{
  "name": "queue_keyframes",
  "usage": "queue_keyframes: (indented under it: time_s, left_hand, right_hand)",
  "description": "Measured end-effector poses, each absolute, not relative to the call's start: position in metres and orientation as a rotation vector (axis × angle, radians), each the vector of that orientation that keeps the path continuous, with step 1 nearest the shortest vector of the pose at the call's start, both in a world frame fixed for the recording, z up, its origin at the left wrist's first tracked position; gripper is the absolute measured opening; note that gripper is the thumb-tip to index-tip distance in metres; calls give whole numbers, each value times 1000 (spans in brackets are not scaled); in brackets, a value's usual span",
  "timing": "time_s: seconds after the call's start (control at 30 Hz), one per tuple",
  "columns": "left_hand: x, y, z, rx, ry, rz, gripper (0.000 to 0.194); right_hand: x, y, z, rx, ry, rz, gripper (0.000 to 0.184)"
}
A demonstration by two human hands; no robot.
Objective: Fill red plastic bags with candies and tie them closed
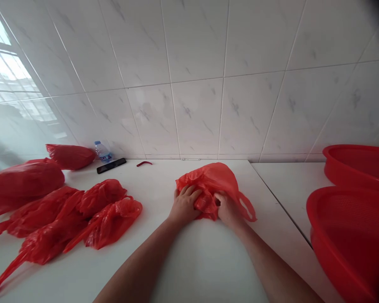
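Observation:
A thin red plastic bag [221, 176] lies crumpled on the white table, one loop handle spread to its right. My left hand [185, 206] is on the bag's left side, its fingers curled over the gathered plastic. At the right side, my right hand [226, 207] has its fingers bent into the folds, gripping the plastic. Between the two hands the film is bunched up, and whatever may be inside cannot be made out. The fingertips of both hands are partly hidden by the bag.
Several tied red bags [110, 219] lie on the left, with larger red bags [22, 185] behind. A water bottle [102, 152], a black phone [111, 166] and a curved dark-red item [144, 163] are near the tiled wall. Red plastic baskets [331, 235] stand right, past a table seam.

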State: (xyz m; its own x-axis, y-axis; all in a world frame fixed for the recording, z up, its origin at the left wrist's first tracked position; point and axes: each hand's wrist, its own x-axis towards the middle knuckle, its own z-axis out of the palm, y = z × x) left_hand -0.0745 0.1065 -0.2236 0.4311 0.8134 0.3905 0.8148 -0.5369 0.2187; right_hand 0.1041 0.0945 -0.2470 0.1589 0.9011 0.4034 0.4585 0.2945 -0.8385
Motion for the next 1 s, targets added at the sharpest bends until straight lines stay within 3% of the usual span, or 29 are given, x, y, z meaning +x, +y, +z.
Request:
queue_keyframes:
  time_s: [0.27, 0.47, 0.6, 0.83, 1.0]
  left_hand:
    - [-97, 134, -234, -2349, -1962, -812, 53]
    - [-98, 144, -236, -2230, -2114, -876, 48]
    - [-100, 153, -229, -2145, -2210, -946, 42]
    - [-104, 145, -220, -2073, -2146, -1327, 70]
    - [-103, 112, -215, -2085, -1736, -1557, 54]
  right_hand:
    - [123, 83, -233, -1146, -1263, 1064, 30]
    - [128, 45, -231, -862, -872, 1299, 22]
    - [155, 31, -232, -751, -604, 1199, 29]
    - [174, 31, -231, -865, -663, 1001, 32]
    - [162, 33, -233, -998, -811, 1004, 25]
